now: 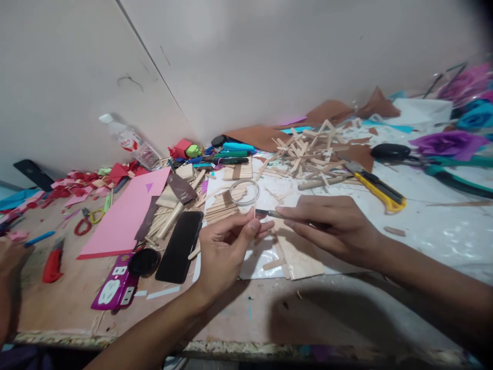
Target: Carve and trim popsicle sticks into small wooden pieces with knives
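My left hand (pixel 227 246) is closed in a pinch on a small wooden stick piece (pixel 246 209) held upright, just below a clear tape ring (pixel 244 191). My right hand (pixel 331 226) grips a thin craft knife (pixel 269 213) whose tip points left and touches the stick piece. Both hands hover over a flat panel of glued wooden sticks (pixel 300 254) lying on white paper (pixel 265 195). A black phone (pixel 180 245) lies just left of my left hand.
A pile of loose wooden sticks (pixel 308 149) sits behind, with a yellow utility knife (pixel 379 190) to its right. Pink paper (pixel 127 213), a purple power strip (pixel 115 288), red scissors (pixel 82 223), a plastic bottle (pixel 131 141) and paper flowers (pixel 449 144) crowd the table. Another person's hand (pixel 10 257) shows at far left.
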Action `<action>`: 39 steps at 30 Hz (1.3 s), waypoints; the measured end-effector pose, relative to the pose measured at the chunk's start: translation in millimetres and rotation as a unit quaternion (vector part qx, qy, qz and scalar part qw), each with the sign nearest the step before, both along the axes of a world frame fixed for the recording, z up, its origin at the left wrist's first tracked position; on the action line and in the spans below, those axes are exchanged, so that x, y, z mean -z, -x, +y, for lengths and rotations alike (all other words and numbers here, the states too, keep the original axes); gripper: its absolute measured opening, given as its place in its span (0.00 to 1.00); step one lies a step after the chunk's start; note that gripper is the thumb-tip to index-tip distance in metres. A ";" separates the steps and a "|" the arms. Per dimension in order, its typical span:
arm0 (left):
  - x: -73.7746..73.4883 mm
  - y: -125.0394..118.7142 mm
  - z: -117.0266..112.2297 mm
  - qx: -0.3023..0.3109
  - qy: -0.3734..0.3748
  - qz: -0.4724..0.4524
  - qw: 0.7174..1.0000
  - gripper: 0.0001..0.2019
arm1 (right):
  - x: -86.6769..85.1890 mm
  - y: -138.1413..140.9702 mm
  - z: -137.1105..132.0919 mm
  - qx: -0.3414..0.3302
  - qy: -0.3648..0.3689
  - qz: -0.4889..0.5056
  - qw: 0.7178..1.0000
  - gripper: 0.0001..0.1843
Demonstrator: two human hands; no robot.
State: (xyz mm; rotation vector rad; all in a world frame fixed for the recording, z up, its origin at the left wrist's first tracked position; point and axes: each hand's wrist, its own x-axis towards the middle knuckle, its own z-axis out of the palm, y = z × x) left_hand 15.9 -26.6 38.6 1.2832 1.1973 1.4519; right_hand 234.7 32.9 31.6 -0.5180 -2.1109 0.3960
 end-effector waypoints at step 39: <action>6.6 -2.6 4.0 0.020 0.053 -0.014 0.998 0.10 | -16.3 -8.6 -10.5 0.149 -0.250 -0.247 0.924 0.16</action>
